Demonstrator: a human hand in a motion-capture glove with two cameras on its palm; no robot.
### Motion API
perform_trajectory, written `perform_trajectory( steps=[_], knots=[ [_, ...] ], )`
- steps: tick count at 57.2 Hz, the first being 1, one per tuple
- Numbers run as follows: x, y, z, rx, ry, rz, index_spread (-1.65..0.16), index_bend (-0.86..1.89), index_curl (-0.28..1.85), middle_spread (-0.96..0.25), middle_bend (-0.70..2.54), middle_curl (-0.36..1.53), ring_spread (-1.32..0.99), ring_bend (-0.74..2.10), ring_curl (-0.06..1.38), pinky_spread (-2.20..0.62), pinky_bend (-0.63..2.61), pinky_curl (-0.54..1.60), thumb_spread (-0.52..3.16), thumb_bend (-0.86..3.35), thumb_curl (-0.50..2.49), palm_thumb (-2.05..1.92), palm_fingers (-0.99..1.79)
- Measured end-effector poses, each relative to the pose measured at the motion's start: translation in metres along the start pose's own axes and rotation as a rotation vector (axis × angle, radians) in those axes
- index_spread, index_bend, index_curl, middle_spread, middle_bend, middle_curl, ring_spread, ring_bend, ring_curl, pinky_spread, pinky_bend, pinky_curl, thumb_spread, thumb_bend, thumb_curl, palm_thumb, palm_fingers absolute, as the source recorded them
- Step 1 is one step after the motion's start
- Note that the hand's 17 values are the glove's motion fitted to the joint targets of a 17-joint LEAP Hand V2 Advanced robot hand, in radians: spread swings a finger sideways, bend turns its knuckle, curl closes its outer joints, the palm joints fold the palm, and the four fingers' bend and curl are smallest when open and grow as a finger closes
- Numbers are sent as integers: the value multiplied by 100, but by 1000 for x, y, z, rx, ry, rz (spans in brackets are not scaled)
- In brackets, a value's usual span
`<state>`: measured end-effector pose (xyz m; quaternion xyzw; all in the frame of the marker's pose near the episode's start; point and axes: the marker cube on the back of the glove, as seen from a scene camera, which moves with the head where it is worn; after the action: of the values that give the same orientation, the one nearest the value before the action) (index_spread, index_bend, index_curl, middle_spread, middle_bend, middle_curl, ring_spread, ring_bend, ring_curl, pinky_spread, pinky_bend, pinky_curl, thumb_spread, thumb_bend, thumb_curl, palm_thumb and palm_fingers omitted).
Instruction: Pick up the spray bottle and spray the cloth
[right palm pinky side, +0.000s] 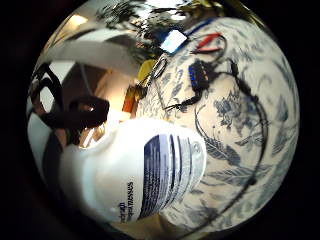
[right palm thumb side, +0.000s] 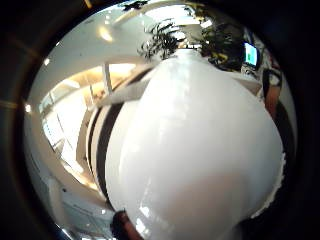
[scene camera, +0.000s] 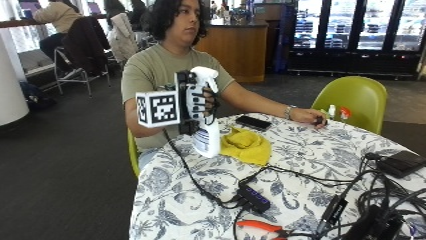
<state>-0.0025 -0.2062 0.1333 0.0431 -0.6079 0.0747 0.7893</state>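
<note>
You are seated in a café or canteen-style public room, not a home or workshop. This is indicated by the wooden service counter (scene camera: 236, 47) behind you, the row of glass-door drinks fridges (scene camera: 363, 30) along the back wall, and the dark floor with further chairs (scene camera: 76, 55) by the window. Your round surface (scene camera: 299, 165) has a blue floral cover and a green moulded chair (scene camera: 353, 100).

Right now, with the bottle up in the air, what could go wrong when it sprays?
1. The bottle is held by the right hand above the table edge, apart from the yellow cloth; aimed badly, the spray may miss it.
2. A phone lies just behind the cloth and a black hub with cables sits nearby; mist could wet them.
3. I cannot tell which way the nozzle faces, so check first.
</note>
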Motion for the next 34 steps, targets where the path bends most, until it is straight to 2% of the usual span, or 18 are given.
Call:
perform_trajectory(
  steps=[6,9,17,26,30,34],
  knots=[
    [-25,21,7,-361,164,28,-24,33,36,-17,61,54,-17,70,47,-20,45,40,71,-2,63,98,140],
    [-33,31,14,-488,240,65,-24,33,38,-17,62,55,-17,71,47,-20,46,41,73,-2,64,98,139],
    [-39,62,31,-847,451,252,-24,34,43,-18,65,56,-17,74,48,-20,48,42,78,-1,67,99,137],
    [-26,69,50,-968,548,510,-23,33,48,-18,67,57,-18,76,49,-20,48,42,82,-1,70,98,136],
    [-15,65,57,-976,565,622,-23,32,49,-18,68,57,-18,76,49,-19,48,43,84,-1,71,98,136],
    [9,67,57,-1023,678,693,-23,32,50,-18,68,57,-17,76,48,-19,49,43,87,-1,72,98,135]
  ],
)
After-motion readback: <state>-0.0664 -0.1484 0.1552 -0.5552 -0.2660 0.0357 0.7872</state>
